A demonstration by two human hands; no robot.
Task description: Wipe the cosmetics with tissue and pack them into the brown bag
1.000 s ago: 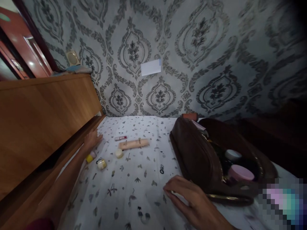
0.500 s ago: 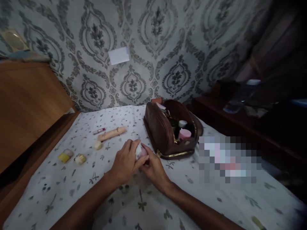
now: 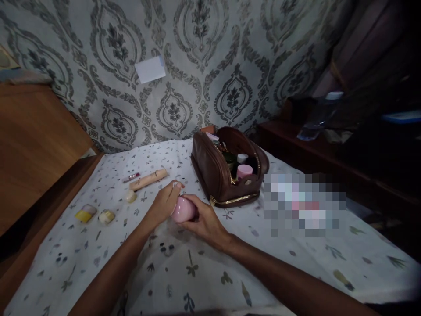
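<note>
Both hands meet over the patterned white sheet (image 3: pixel 197 272). My right hand (image 3: pixel 202 221) cups a small pink bottle (image 3: pixel 183 210) lying on its side. My left hand (image 3: pixel 164 204) grips the bottle's white cap end with fingers and thumb. An open brown toiletry bag (image 3: pixel 217 173) stands just beyond the hands, holding a pink-lidded jar (image 3: pixel 244 170) and a white-capped container (image 3: pixel 242 158).
A peach tube (image 3: pixel 148 179) and a slim lip gloss (image 3: pixel 130 177) lie to the left, with a small cream jar (image 3: pixel 131 196) and two yellowish pots (image 3: pixel 95 215) nearer the wooden headboard (image 3: pixel 36 145). A dark shelf with a water bottle (image 3: pixel 317 116) stands at the right.
The view swung right. My left hand left the pots by the headboard and joined my right hand on the pink bottle, which now shows more fully between them.
</note>
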